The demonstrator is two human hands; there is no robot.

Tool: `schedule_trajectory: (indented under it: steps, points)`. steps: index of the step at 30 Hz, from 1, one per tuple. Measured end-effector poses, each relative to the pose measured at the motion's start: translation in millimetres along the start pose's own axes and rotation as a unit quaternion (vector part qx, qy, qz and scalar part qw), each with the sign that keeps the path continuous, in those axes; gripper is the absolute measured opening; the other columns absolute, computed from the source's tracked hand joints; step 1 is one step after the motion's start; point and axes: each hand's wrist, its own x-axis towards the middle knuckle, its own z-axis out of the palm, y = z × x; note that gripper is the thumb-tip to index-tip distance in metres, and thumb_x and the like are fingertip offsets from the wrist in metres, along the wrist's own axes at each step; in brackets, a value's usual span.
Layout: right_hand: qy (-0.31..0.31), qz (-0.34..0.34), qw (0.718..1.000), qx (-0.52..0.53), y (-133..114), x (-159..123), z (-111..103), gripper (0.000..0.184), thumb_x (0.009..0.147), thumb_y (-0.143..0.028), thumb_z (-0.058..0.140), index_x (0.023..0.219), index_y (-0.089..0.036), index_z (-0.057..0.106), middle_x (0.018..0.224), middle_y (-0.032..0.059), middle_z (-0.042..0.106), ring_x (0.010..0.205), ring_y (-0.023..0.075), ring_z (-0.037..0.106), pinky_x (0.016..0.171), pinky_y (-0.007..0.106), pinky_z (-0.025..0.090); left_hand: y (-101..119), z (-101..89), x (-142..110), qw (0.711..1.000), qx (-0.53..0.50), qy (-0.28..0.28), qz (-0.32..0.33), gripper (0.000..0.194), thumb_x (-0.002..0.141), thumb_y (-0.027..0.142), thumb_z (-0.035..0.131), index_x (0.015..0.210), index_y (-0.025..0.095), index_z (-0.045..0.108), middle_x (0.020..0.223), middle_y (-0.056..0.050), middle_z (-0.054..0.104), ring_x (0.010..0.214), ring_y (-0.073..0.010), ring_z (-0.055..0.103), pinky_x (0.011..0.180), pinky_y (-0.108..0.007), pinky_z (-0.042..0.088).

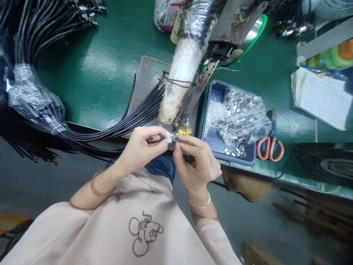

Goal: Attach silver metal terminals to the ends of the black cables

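My left hand (pixel 147 145) is closed around the end of a black cable (pixel 156 140), thumb and forefinger pinched, with white tape on the fingertips. My right hand (pixel 197 156) pinches a small shiny metal piece (pixel 174 138) at the cable's tip; its exact kind is too small to make out. The two hands nearly meet at the table's front edge. Just beyond them, a bundle of black cables (pixel 138 112) lies over a grey board (pixel 146 73). A perforated metal tool barrel (pixel 205 75) points down towards my fingertips, near a yellow scrap (pixel 184 129).
A white wrapped tube (pixel 179 73) hangs over the board. To the right, a blue tray (pixel 249 158) holds a plastic bag (pixel 239 110) of small metal parts, beside orange-handled scissors (pixel 271 145). A plastic-wrapped cable bundle (pixel 35 97) lies left. Papers (pixel 322 97) rest at far right.
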Motion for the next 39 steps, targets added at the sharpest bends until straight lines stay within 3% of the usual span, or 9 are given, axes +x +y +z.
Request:
schedule_trajectory:
  steps: [6,10,15,18,22,27,31,34,39]
  points:
    - [0.04,-0.002,0.999,0.003,3,-3,-4,0.022,0.087,-0.004,0.076,0.096,-0.023,0.067,0.096,0.0027,0.083,0.083,0.0159,0.081,0.077,0.025,0.066,-9,2.7,-15,0.991,0.115,0.026,0.064,0.011,0.085,0.021,0.071,0.093,0.014,0.076,0.058,0.005,0.056,0.051,-0.0081,0.042,0.05,-0.02,0.036]
    - [0.055,0.039,0.997,0.045,5,-6,-2,0.022,0.086,-0.005,0.077,0.092,-0.024,0.068,0.091,0.0001,0.083,0.08,0.0161,0.081,0.073,0.027,0.066,-12,1.7,-22,0.981,0.141,0.035,0.127,0.014,0.089,0.018,0.066,0.076,0.016,0.069,0.071,-0.001,0.071,0.063,-0.0103,0.059,0.063,-0.02,0.047]
    - [0.021,0.032,0.996,0.077,6,-10,-3,0.021,0.086,-0.004,0.076,0.09,-0.023,0.068,0.091,0.0005,0.083,0.079,0.016,0.081,0.072,0.025,0.065,-4,-10.5,-17,0.986,-0.016,-0.141,-0.086,0.032,0.096,0.029,0.058,0.067,0.017,0.058,0.05,0.004,0.056,0.038,-0.0053,0.036,0.041,-0.018,0.03]
    - [0.005,0.079,0.992,0.097,4,-12,-11,0.017,0.089,-0.008,0.075,0.094,-0.023,0.068,0.09,0.0001,0.082,0.074,0.0149,0.08,0.066,0.023,0.064,-1,-12.3,-16,0.982,-0.055,-0.137,-0.122,0.028,0.094,0.032,0.064,0.07,0.017,0.059,0.051,0.004,0.057,0.04,-0.0049,0.037,0.04,-0.017,0.028]
    - [-0.039,0.18,0.979,0.093,-3,-10,-24,0.008,0.099,-0.017,0.065,0.1,-0.023,0.07,0.063,-0.0086,0.068,0.041,0.0061,0.058,0.042,0.016,0.043,-2,-6.8,-22,0.993,-0.019,-0.085,-0.075,0.03,0.092,0.029,0.063,0.066,0.017,0.055,0.053,0.004,0.054,0.047,-0.0061,0.043,0.047,-0.017,0.035]
    - [-0.133,0.111,0.984,0.029,-11,-8,-22,0.012,0.096,-0.02,0.067,0.084,-0.021,0.069,0.052,-0.0101,0.056,0.038,0.0041,0.045,0.043,0.018,0.036,-10,-3.9,-28,0.996,0.056,-0.076,0.008,0.024,0.094,0.026,0.059,0.073,0.017,0.058,0.052,0.006,0.051,0.047,-0.0069,0.041,0.047,-0.019,0.033]
    - [-0.03,0.135,0.99,0.029,-3,-13,-25,0.019,0.097,-0.024,0.063,0.078,-0.022,0.066,0.055,-0.0076,0.058,0.04,0.0069,0.048,0.044,0.02,0.038,-16,-1.3,-33,0.985,0.126,-0.057,0.1,0.007,0.096,0.02,0.061,0.091,0.016,0.065,0.053,0.01,0.048,0.047,-0.007,0.038,0.049,-0.019,0.033]
    - [0.082,0.183,0.98,-0.017,21,-8,-38,0.025,0.099,-0.032,0.059,0.077,-0.023,0.064,0.055,-0.0056,0.058,0.043,0.0103,0.05,0.047,0.025,0.039,-18,5.6,-40,0.953,0.232,-0.036,0.191,0.01,0.099,0.013,0.057,0.096,0.016,0.066,0.066,0.005,0.064,0.053,-0.0081,0.05,0.056,-0.019,0.041]
    - [-0.153,0.228,0.957,-0.088,74,11,-58,0.02,0.086,-0.035,0.07,0.071,-0.022,0.066,0.061,-0.0018,0.064,0.048,0.0121,0.049,0.053,0.028,0.037,-18,10.8,-43,0.886,0.374,-0.127,0.242,0.031,0.098,0.004,0.047,0.074,0.017,0.062,0.069,-0.002,0.067,0.061,-0.0146,0.059,0.06,-0.025,0.042]
